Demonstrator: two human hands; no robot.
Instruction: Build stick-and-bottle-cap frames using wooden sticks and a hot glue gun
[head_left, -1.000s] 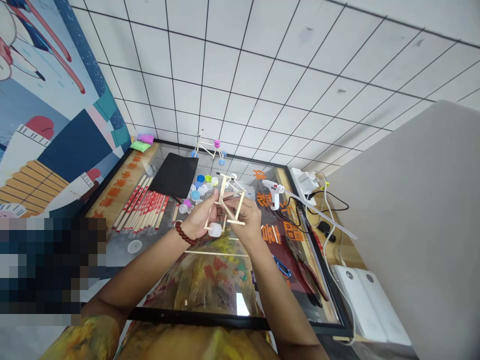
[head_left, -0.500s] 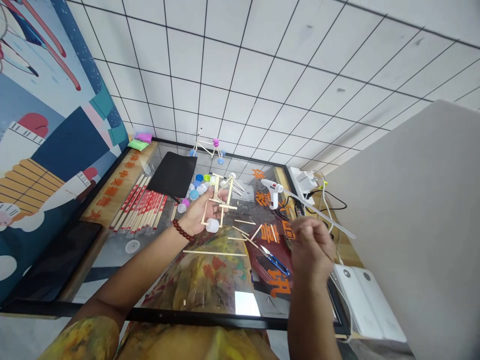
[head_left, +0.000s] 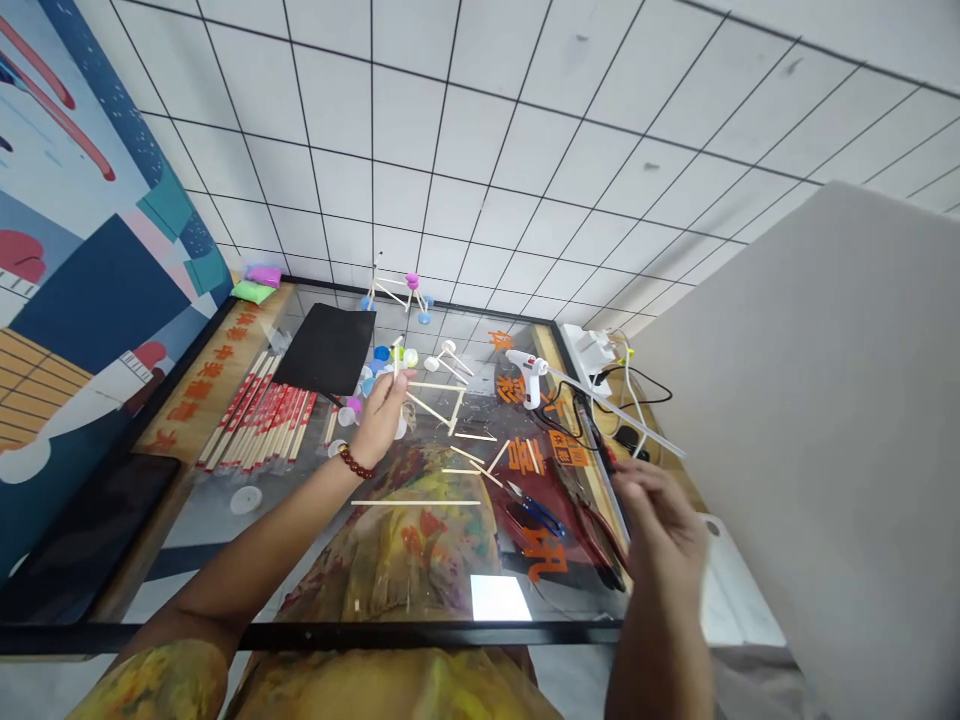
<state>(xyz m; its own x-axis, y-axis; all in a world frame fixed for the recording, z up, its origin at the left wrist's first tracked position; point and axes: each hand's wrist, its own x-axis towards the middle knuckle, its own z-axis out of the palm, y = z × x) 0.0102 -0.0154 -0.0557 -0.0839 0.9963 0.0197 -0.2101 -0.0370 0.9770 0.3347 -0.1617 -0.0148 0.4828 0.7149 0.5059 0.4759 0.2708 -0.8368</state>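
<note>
My left hand [head_left: 381,418], with a beaded bracelet on its wrist, pinches a small frame of wooden sticks [head_left: 456,408] above the glass table. The frame is tilted, and my fingers hide part of it. Out past the right table edge is my right hand [head_left: 666,510], its fingers curled and pressed together. A small red and dark bit shows by its fingertips; whether it is held is unclear. Left of that hand lie red-handled pliers [head_left: 602,535] and blue snips [head_left: 538,510]. Cut stick pieces [head_left: 487,465] are scattered between the hands.
A white glue gun [head_left: 529,375] with a long glue stick stands at the right, its cable nearby. Bottle caps [head_left: 382,353], a black sheet [head_left: 326,348] and packed chopsticks [head_left: 259,420] lie left. A stick model [head_left: 397,290] stands at the back.
My left hand has turned the stick frame over, and the white cap on it no longer shows. My right hand has moved right and down, uncovering the pliers. The view has shifted slightly.
</note>
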